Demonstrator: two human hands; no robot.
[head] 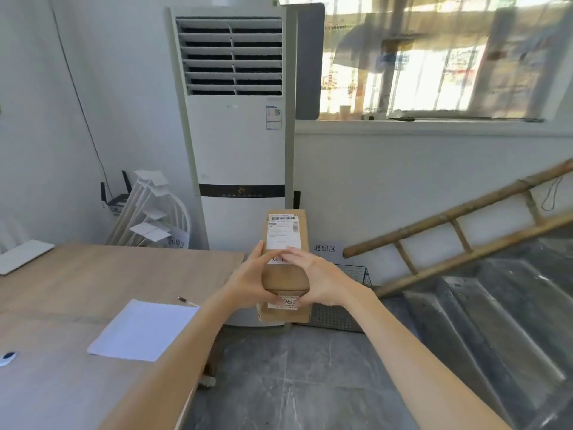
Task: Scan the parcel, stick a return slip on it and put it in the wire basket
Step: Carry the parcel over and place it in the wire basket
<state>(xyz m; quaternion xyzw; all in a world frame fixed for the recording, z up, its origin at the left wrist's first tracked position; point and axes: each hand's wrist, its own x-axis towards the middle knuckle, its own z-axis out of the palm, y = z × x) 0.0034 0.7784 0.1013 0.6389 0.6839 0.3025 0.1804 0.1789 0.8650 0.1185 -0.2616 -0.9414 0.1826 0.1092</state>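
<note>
A long brown cardboard parcel (286, 279) is held out in the air past the table's right end, in front of the air conditioner. A white shipping label (283, 231) covers its far top, and a small sticker with large digits (286, 302) sits near its close end. My left hand (251, 282) grips its left side. My right hand (319, 282) grips its right side, fingertips resting on a white slip (276, 260) below the label. The black wire basket (347, 311) stands on the floor just right of and below the parcel.
A wooden table (77, 305) at left carries a white sheet (142, 330), a pen (187, 301), a white tablet-like slab (23, 256) and a small blue-white object (7, 358). A tall air conditioner (238, 135) stands behind. A bamboo ladder (459, 231) leans at right.
</note>
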